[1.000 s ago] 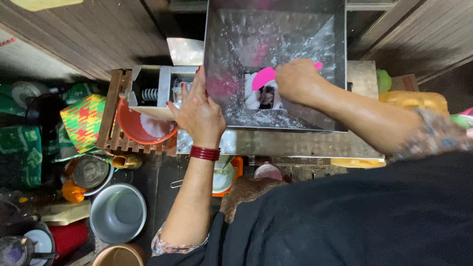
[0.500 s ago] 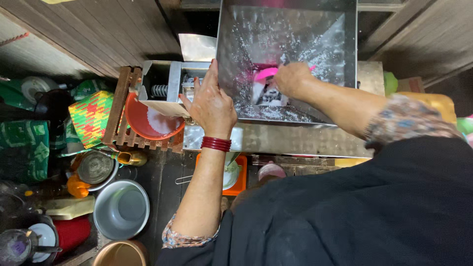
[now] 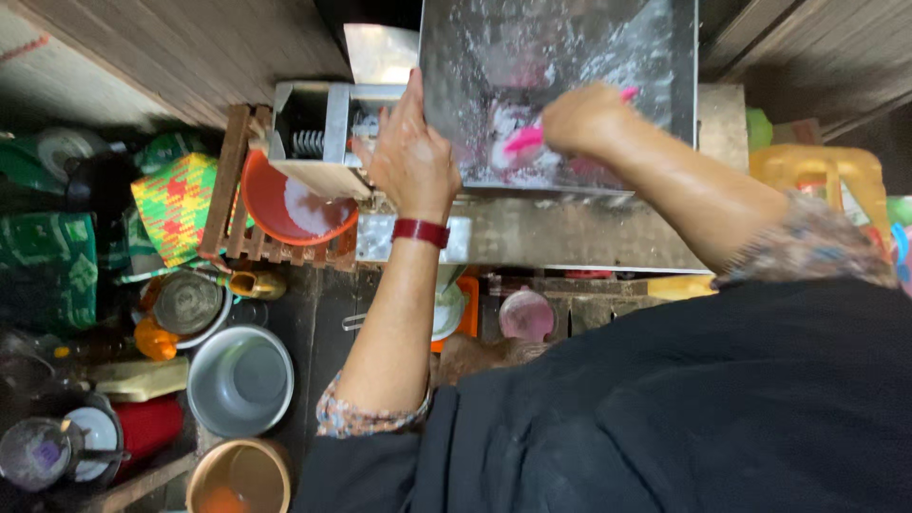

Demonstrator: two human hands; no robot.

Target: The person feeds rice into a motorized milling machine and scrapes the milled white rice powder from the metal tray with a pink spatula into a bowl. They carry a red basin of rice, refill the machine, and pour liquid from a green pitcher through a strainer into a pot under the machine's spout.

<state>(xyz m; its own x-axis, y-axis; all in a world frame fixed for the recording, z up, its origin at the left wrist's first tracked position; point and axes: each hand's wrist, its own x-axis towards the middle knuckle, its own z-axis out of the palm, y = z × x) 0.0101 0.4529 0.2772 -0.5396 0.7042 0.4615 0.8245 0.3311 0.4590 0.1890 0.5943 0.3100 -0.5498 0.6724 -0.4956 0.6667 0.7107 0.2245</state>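
Gripping a pink brush (image 3: pixel 528 139), the right hand (image 3: pixel 581 118) is closed around its handle inside the steel hopper (image 3: pixel 560 57), bristles down among white residue at the hopper's bottom, long axis slanting toward its left wall. The left hand (image 3: pixel 410 157) lies flat and open against that wall, steadying it. Left of the hopper, an orange bowl (image 3: pixel 294 204) sits on a wooden crate (image 3: pixel 237 180).

A concrete counter (image 3: pixel 570 233) carries a steel tray (image 3: pixel 560 57) along its far edge — at its left end, a wooden crate (image 3: pixel 237 237) holds an orange bowl (image 3: pixel 294 204).
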